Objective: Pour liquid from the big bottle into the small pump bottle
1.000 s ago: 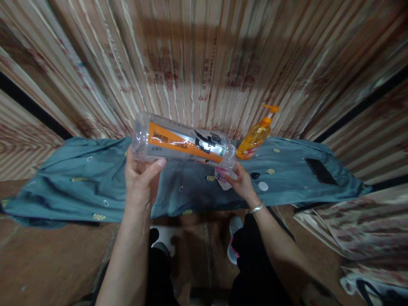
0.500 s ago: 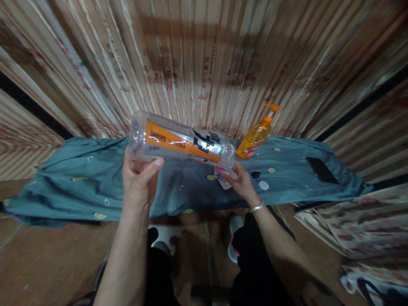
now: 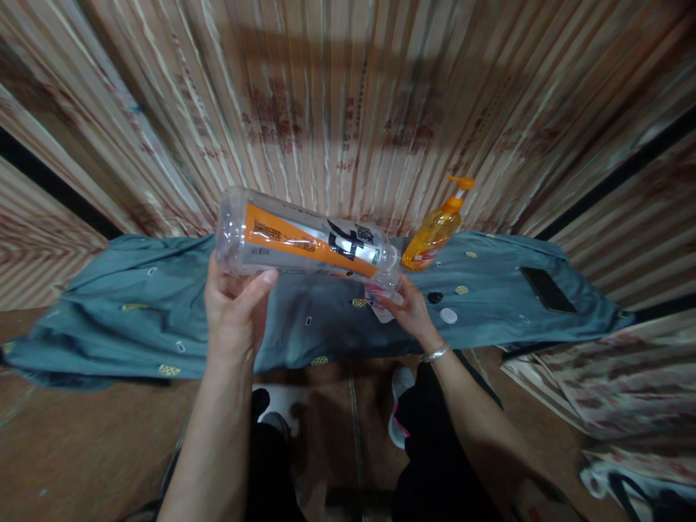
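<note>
I seem to be in a home. Printed, pleated curtains [image 3: 309, 94] hang before me, behind a patterned tablecloth [image 3: 146, 326].

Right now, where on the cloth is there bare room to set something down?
The widest patch of the cloth is left of the left hand, out to the cloth's end. A smaller one lies between the white disc and black phone. It's crowded around the right hand: pink-and-white item, small black thing, orange pump bottle.
</note>
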### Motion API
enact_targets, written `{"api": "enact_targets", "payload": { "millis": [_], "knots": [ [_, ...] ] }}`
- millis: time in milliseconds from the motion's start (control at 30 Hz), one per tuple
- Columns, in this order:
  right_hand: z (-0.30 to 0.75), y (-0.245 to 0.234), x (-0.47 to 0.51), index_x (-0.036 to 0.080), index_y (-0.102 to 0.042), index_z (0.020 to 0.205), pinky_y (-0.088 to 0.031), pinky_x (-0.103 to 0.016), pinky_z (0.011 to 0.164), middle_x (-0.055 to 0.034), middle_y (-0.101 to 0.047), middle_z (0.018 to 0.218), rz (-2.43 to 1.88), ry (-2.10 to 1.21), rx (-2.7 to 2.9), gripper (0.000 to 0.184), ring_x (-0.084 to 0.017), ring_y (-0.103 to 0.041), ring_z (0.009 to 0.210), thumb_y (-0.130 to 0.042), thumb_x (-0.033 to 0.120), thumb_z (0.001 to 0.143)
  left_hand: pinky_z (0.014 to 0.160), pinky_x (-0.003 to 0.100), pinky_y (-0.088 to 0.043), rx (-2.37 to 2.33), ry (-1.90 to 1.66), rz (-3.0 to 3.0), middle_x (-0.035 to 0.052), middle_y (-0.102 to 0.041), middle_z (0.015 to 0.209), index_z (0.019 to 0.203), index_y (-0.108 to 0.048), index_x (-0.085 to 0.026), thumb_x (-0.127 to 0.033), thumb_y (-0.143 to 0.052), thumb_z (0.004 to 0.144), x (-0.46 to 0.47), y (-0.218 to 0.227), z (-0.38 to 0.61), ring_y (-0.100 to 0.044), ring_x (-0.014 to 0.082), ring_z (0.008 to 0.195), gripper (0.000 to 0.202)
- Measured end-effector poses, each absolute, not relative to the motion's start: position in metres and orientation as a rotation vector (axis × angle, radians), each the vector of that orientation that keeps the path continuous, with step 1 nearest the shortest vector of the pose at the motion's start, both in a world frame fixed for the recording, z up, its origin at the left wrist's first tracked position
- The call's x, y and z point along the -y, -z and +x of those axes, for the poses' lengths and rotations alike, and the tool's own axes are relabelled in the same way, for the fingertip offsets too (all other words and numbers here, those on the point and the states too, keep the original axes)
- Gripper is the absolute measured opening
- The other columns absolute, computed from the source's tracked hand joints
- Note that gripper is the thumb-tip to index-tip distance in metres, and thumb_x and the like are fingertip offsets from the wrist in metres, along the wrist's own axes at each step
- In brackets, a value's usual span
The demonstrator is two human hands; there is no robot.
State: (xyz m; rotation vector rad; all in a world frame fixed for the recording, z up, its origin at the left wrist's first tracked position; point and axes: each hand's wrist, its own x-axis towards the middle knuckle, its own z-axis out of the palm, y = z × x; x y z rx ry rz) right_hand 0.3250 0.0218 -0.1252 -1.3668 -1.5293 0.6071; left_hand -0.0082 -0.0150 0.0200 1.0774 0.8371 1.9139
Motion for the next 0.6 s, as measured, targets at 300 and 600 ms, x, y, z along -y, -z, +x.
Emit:
{"api": "enact_targets", "payload": {
  "millis": [300, 600],
  "knots": [
    [0.3244, 0.1273, -0.0226, 0.03, -0.081, 0.149, -0.076, -0.056, 0.11, -0.0102, -0.097, 0.132, -1.361, -0.61, 1.546, 0.062, -0.043, -0.091, 0.129, -0.1, 0.046, 0.092, 0.129, 0.056, -0.068, -0.829, -1.924, 1.077, 0.0014, -0.091, 0.12, 0.109, -0.089, -0.036, -0.043, -0.127, 0.067, 0.0159, -0.0211, -0.0056, -0.085, 0.0331, 0.129, 0.057],
    [0.3244, 0.1237, -0.0221, 0.03, -0.081, 0.147, -0.075, -0.056, 0.11, -0.0104, -0.097, 0.135, -1.362, -0.616, 1.555, 0.061, -0.043, -0.091, 0.128, -0.1, 0.044, 0.09, 0.121, 0.052, -0.07, -0.837, -1.926, 1.078, 0.0008, -0.089, 0.118, 0.108, -0.089, -0.037, -0.047, -0.127, 0.066, 0.0149, -0.0189, -0.0075, -0.084, 0.0306, 0.121, 0.058]
  ]
}}
